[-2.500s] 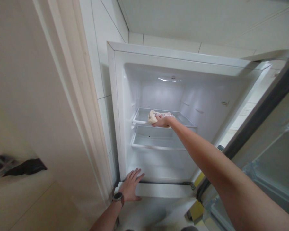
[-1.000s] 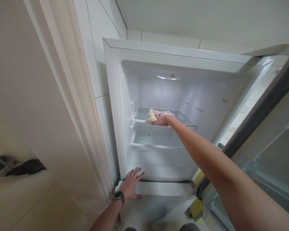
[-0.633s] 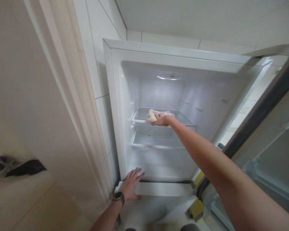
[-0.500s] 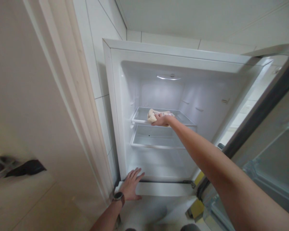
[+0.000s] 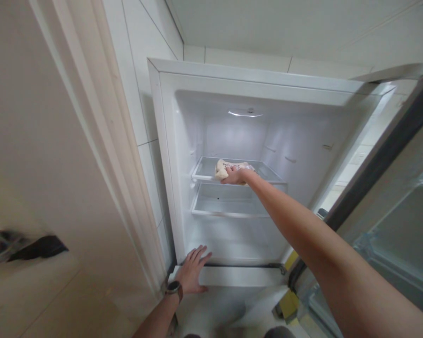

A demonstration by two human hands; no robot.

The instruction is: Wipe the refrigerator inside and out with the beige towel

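Observation:
Inside the open fridge (image 5: 155,117), my right hand (image 5: 234,176) is closed on a cream cloth (image 5: 221,169) with dark printed marks. The cloth is bunched at the front of the upper glass shelf (image 5: 206,166), and my palm and wrist hide part of it. At the lower left corner of the fridge, my left hand (image 5: 192,271) rests with its fingers spread. It lies by the ledge (image 5: 239,277) below the compartment and holds nothing. A watch (image 5: 174,288) is on the left wrist.
A second glass shelf (image 5: 229,204) sits below the upper one. The fridge door (image 5: 391,225) stands swung out at the right. A pale door frame (image 5: 120,141) runs along the left side. Something yellow (image 5: 288,304) is low at the right.
The view has shifted very slightly. Both hands stay in nearly the same place, the right one still on the cloth at the upper shelf.

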